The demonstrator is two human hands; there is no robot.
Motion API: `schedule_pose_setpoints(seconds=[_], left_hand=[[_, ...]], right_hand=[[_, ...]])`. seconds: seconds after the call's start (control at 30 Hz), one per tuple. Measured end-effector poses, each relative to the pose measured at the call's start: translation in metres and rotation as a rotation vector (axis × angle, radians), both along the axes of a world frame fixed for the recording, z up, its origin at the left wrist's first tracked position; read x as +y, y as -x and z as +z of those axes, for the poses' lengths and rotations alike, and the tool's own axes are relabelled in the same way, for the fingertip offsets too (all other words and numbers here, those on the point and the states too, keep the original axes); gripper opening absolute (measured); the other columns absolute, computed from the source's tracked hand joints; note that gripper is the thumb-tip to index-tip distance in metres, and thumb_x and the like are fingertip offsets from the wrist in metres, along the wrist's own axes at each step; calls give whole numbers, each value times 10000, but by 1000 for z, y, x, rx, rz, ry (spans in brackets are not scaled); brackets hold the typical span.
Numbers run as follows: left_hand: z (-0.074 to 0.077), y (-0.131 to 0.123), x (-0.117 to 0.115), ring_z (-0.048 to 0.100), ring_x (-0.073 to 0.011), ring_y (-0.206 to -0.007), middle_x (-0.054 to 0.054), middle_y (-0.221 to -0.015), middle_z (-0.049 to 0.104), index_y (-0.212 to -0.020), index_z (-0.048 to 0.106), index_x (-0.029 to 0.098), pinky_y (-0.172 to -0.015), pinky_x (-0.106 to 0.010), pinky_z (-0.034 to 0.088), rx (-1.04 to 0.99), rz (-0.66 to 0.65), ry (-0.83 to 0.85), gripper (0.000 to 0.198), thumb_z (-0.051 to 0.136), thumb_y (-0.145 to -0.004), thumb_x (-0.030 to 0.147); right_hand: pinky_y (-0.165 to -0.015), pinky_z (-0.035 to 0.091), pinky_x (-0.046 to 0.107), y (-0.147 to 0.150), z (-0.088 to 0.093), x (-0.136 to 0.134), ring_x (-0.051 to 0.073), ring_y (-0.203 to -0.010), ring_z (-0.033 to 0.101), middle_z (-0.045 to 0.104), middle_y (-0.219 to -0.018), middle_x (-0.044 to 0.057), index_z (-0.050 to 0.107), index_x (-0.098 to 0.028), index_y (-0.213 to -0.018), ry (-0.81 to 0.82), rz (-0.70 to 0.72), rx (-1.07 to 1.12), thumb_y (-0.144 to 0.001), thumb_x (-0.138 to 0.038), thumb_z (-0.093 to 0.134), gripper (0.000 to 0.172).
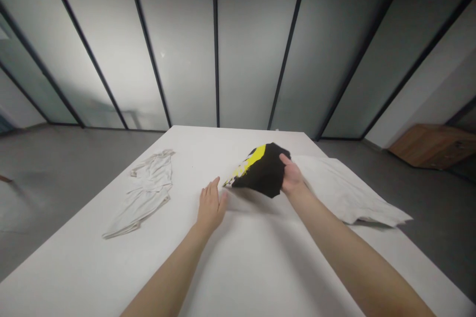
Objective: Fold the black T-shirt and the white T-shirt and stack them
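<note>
My right hand (292, 177) grips the right edge of a thin, folded black piece (268, 171) with a yellow band and speckled white patches. Whether it is cloth or a stiff sheet, I cannot tell. It is raised and tilted above the white table (238, 267), casting a shadow, and its pointed left corner hangs low. Close to that corner, my left hand (212, 205) is open with fingers stretched out, holding nothing. A small gap appears between its fingers and the corner.
A crumpled white garment (150, 190) lies on the table's left side. On the right side a flat white cloth or bag (345, 190) reaches the table edge. Frosted glass panels (256, 49) stand behind, and a brown wooden piece (433, 146) rests on the floor at right.
</note>
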State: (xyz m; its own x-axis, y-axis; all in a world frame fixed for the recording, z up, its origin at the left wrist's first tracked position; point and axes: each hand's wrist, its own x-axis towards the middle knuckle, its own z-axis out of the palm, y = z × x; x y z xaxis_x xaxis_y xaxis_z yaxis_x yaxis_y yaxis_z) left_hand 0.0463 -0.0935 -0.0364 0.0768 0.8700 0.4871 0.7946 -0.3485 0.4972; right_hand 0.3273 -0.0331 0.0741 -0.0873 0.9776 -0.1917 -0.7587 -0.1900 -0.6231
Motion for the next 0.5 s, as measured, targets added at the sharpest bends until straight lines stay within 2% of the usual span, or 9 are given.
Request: schedule_pose_setpoints(seconds=[0.1, 0.2, 0.27, 0.33, 0.43, 0.5], left_hand=[[-3, 0, 0, 527, -298, -1426, -195, -1527, 569, -1558, 421, 153, -1207, -529, 377, -40, -35, 81, 562, 337, -1084, 444], [-2, -1, 0, 533, -297, -1421, -194, -1512, 583, -1547, 434, 151, -1194, -510, 390, -57, -43, 145, 562, 322, -1089, 457], [-2, -3, 0, 546, -299, -1405, -189, -1500, 596, -1532, 454, 154, -1182, -505, 401, -56, -42, 163, 555, 321, -1089, 461], [-2, -5, 0, 569, -302, -1376, -184, -1481, 612, -1513, 477, 155, -1168, -503, 412, -47, -43, 173, 545, 328, -1088, 463], [-5, -8, 1, 589, -304, -1350, -182, -1462, 627, -1488, 502, 158, -1155, -505, 418, -17, -61, 184, 532, 345, -1086, 469], [-7, -9, 1, 591, -302, -1349, -178, -1452, 636, -1479, 511, 168, -1155, -509, 415, 1, -74, 192, 525, 347, -1087, 476]], right_hand=[[-1068, 546, 467, -56, 34, 6, 257, -1089, 746, 806, -1087, 142, 703, -111, -1264, -136, -381, -1, -1051, -304, 400, 417], [-1081, 508, 496, -117, 47, -8, 247, -1119, 722, 784, -1132, 188, 731, -77, -1193, -129, -724, -20, -1021, -207, 314, 470], [-1073, 510, 493, -152, 38, -28, 244, -1148, 715, 763, -1214, 195, 756, -102, -1157, -95, -854, -64, -984, -176, 311, 483], [-1036, 539, 451, -177, 19, -53, 234, -1148, 726, 747, -1265, 195, 780, -129, -1103, 30, -941, -119, -961, -148, 312, 490], [-951, 600, 453, -196, -16, -90, 248, -1132, 744, 747, -1281, 180, 787, -185, -1105, 267, -917, -239, -918, -78, 341, 496], [-904, 628, 433, -198, -33, -107, 252, -1139, 747, 741, -1309, 165, 778, -226, -1161, 320, -824, -324, -918, -80, 348, 515]])
